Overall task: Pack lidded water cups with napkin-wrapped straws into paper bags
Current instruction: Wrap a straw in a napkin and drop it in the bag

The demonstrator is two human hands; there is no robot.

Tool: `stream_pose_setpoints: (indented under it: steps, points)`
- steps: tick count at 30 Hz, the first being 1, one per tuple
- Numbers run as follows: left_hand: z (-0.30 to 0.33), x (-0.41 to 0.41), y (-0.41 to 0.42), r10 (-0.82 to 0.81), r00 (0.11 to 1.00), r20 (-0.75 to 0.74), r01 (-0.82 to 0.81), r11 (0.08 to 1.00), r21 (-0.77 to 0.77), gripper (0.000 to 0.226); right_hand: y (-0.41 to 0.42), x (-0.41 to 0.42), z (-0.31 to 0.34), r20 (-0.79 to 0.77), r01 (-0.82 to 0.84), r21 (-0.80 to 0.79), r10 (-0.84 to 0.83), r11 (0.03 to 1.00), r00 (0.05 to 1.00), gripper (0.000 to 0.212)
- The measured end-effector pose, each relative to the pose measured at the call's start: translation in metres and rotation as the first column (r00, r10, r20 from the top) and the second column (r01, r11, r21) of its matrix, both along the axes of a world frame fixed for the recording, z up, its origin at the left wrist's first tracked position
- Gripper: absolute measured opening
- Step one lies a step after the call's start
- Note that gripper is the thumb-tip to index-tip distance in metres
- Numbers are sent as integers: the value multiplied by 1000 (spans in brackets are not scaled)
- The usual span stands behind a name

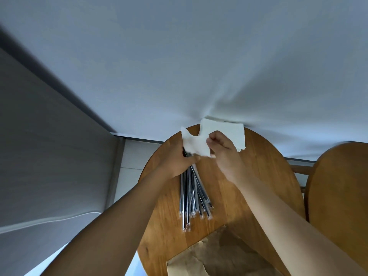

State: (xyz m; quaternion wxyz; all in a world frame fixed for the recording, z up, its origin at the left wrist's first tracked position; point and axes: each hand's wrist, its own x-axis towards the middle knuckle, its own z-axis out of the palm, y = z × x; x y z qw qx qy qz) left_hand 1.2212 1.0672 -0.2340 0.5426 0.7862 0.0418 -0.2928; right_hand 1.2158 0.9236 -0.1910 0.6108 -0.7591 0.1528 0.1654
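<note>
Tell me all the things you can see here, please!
round table: one, brown wood, middle of view
second table: one, brown wood, right edge
wrapped straws: a bundle, black in clear wrap, lying on the round table
napkin stack: one pile, white, far edge of the round table
loose napkin: one, white, held above the straws
paper bag: brown, crumpled, near edge of the round table
left hand: holds the loose napkin and a straw
right hand: pinches the loose napkin
</note>
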Motion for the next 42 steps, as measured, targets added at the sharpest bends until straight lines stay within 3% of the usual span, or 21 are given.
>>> stream_pose_setpoints:
  steps: [2, 5, 8, 9, 11, 14, 19, 21, 24, 30, 34, 38, 42]
  points:
    - [6, -1, 4, 21, 996, -87, -28, 996, -83, 58, 1, -1, 3, -154, 130, 234, -95, 963, 983, 29]
    - [6, -5, 12, 57, 974, -220, -75, 994, -75, 48, 3, 1, -3, -292, 230, 280, -145, 932, 945, 23]
    - [-1, -12, 26, 142, 972, -185, -122, 986, 117, 34, 5, -7, -29, -345, 235, 7, -218, 972, 913, 18]
    - [-3, -15, 30, 173, 975, -139, -145, 970, 195, 28, 6, -13, -40, -358, 130, -157, -179, 979, 916, 18]
    - [-3, -20, 36, 242, 970, -35, -220, 927, 304, 15, 9, -29, -63, -423, -204, -387, 24, 899, 906, 19]
    - [-3, -28, 40, 255, 966, 45, -255, 908, 332, 20, 14, -45, -87, -466, -435, -481, 199, 761, 862, 9]
    - [-5, -39, 39, 174, 984, 49, -180, 922, 344, 47, 17, -46, -99, -456, -463, -553, 214, 692, 864, 8]
    - [-7, -41, 39, 159, 985, 60, -170, 924, 343, 52, 18, -43, -99, -463, -463, -573, 199, 677, 864, 22]
    - [-6, -45, 36, 157, 983, 94, -181, 916, 359, 53, 18, -39, -84, -409, -402, -575, 175, 712, 895, 34]
    - [21, -53, 14, 224, 966, 127, -255, 900, 354, 39, 30, -55, -38, -60, -55, -345, 37, 937, 998, 14]
    - [63, -68, -6, 129, 961, 243, -211, 911, 353, 30, 32, -76, -3, 12, -111, -269, 118, 957, 993, 23]
    - [92, -99, -20, 185, 952, 243, -245, 937, 247, 31, 15, -100, 35, 45, -144, -250, 160, 957, 986, 6]
    - [114, -130, -35, 190, 945, 267, -248, 947, 204, 28, -3, -135, 77, 103, -222, -234, 251, 947, 963, 21]
